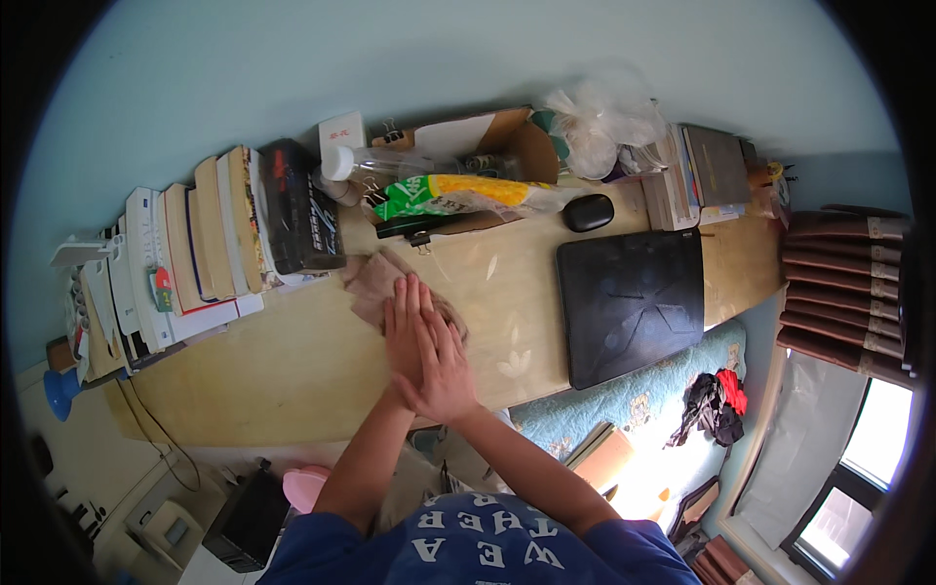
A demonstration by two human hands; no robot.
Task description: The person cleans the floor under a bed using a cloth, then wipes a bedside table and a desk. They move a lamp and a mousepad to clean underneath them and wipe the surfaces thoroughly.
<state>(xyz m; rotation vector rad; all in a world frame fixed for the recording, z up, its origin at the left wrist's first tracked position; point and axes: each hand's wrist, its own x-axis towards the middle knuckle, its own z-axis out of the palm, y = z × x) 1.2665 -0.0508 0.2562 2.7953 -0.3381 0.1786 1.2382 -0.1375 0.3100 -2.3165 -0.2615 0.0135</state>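
Observation:
A crumpled brownish-pink cloth (371, 285) lies on the light wooden desktop (270, 380). My left hand (404, 329) rests flat on it with straight fingers, holding it against the wood. Over the left hand lies my right hand (444, 376), palm down and fingers slightly spread, its thumb crossing the left hand's back. Part of the cloth shows along the right side of my fingers; the rest is hidden under the hands.
Upright books (212, 234) and a black box (301, 208) line the left rear. Behind the hands, an open cardboard box (504, 142) holds a plastic bottle (387, 164) and green-yellow packaging (453, 194). A black laptop-like case (632, 303) and black mouse (589, 213) lie right.

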